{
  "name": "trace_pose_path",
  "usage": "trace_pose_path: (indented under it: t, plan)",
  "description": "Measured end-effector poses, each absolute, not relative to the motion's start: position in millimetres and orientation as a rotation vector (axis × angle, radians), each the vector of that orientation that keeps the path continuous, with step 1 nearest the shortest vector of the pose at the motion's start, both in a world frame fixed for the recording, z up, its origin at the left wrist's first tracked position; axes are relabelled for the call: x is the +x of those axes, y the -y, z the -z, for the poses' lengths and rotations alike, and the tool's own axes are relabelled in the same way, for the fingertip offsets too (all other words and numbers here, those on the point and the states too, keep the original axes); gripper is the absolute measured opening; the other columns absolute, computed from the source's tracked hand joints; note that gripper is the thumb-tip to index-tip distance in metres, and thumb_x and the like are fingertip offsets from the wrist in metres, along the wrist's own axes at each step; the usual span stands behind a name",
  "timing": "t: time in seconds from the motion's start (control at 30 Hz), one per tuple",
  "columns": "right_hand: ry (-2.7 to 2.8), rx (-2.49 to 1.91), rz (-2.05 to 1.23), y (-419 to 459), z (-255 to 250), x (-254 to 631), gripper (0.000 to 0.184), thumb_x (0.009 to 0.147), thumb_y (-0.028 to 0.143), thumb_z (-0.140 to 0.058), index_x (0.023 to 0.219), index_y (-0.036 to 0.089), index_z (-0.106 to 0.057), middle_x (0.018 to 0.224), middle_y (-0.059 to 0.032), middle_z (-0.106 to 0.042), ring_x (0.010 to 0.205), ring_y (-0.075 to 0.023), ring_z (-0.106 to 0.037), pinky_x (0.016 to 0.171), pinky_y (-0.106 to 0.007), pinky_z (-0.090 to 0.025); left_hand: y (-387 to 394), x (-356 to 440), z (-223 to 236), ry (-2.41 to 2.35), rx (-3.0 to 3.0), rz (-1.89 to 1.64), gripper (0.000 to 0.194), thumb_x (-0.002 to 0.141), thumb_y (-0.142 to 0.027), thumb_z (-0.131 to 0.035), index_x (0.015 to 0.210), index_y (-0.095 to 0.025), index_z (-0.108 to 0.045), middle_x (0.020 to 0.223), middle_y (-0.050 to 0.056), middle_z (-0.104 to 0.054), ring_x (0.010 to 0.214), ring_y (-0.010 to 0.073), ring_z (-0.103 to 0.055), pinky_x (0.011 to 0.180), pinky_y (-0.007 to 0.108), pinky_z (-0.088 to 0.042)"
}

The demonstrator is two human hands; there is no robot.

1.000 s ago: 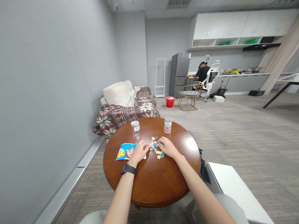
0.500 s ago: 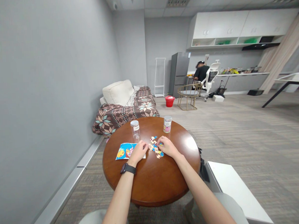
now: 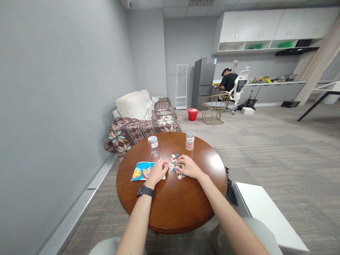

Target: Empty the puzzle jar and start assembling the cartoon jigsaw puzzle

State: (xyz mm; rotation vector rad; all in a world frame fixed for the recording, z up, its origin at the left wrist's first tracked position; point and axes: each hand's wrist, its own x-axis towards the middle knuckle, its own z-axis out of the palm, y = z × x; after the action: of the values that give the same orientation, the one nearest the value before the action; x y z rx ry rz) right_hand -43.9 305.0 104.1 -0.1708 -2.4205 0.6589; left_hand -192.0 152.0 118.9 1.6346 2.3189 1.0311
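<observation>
Tan and blue puzzle pieces (image 3: 171, 167) lie in a loose heap between two bare hands, near the middle of the table (image 3: 175, 211). The right hand (image 3: 189, 166) arches over the heap from its right side, fingers bent down among the pieces; whether one is pinched there, I cannot tell. At the heap's left edge, the left hand (image 3: 158, 171) has its thumb and fingers drawn near each other, and again a piece between them cannot be made out. A dark watch (image 3: 145, 191) circles the left wrist.

Partly under the left hand is a blue printed sheet (image 3: 140, 171). Beyond the hands stand two upright lidded jars: a clear one (image 3: 153, 146) on the left and one with a pink picture (image 3: 189, 141) on the right.

Past the table, a patterned blanket (image 3: 142, 129) lies beside a cream cushion (image 3: 133, 105). Farther off are a red bucket (image 3: 192, 115), a gold-framed chair (image 3: 214, 104), a grey fridge (image 3: 205, 77), and a person in black (image 3: 229, 82) seated on a white chair (image 3: 241, 82) by the counter (image 3: 280, 93).
</observation>
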Motion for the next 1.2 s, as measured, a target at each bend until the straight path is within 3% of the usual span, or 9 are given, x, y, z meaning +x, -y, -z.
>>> trace_pose_path:
  t: [0.33,0.53,0.73,0.93,1.2]
  plan:
    - [2.407,-0.270,-0.646,-308.0,-104.4,-44.8,0.003,0.082,0.020,-0.064,0.084,0.020,-0.067,0.092,-0.0046,-0.064,0.091,-0.0192,-0.059,0.087,-0.035,-0.047,-152.3,-192.3,-117.3,-2.289,1.657,-1.070,0.021,0.089,-0.030,-0.049,0.082,-0.017,-0.064,0.079,0.002,-0.052,0.074,0.0160,-0.053,0.073,0.028,-0.042]
    - [2.299,-0.403,-0.777,-311.3,-107.5,-44.6,0.011,0.085,0.025,-0.061,0.082,0.022,-0.072,0.089,-0.0043,-0.064,0.090,-0.0186,-0.061,0.087,-0.035,-0.048,-150.5,-189.7,-118.2,-2.270,1.629,-1.093,0.015,0.083,-0.027,-0.055,0.078,-0.017,-0.065,0.080,0.002,-0.055,0.073,0.0149,-0.055,0.073,0.028,-0.043]
    - [2.276,-0.421,-0.829,-312.0,-112.6,-40.5,0.018,0.088,0.027,-0.058,0.093,0.023,-0.076,0.087,-0.0040,-0.068,0.085,-0.0181,-0.063,0.082,-0.032,-0.049,-145.5,-182.4,-128.3,-2.100,1.701,-1.054,0.021,0.083,-0.035,-0.059,0.078,-0.017,-0.069,0.084,0.003,-0.059,0.074,0.0148,-0.056,0.072,0.027,-0.044]
    - [2.330,-0.371,-0.863,-310.3,-113.9,-38.1,0.026,0.089,0.024,-0.052,0.100,0.024,-0.076,0.087,-0.0044,-0.071,0.081,-0.0171,-0.065,0.078,-0.030,-0.050,-146.2,-181.2,-131.8,-2.148,1.748,-1.121,0.013,0.081,-0.027,-0.063,0.080,-0.018,-0.071,0.083,0.002,-0.059,0.078,0.0158,-0.056,0.075,0.028,-0.044]
    - [2.300,-0.405,-0.988,-312.4,-110.3,-38.5,0.027,0.086,0.026,-0.052,0.103,0.024,-0.072,0.102,-0.0040,-0.075,0.090,-0.0186,-0.068,0.085,-0.033,-0.051,-149.8,-183.2,-126.5,-2.196,1.707,-1.076,0.020,0.085,-0.029,-0.056,0.081,-0.017,-0.072,0.079,0.002,-0.057,0.072,0.0141,-0.054,0.070,0.027,-0.042]
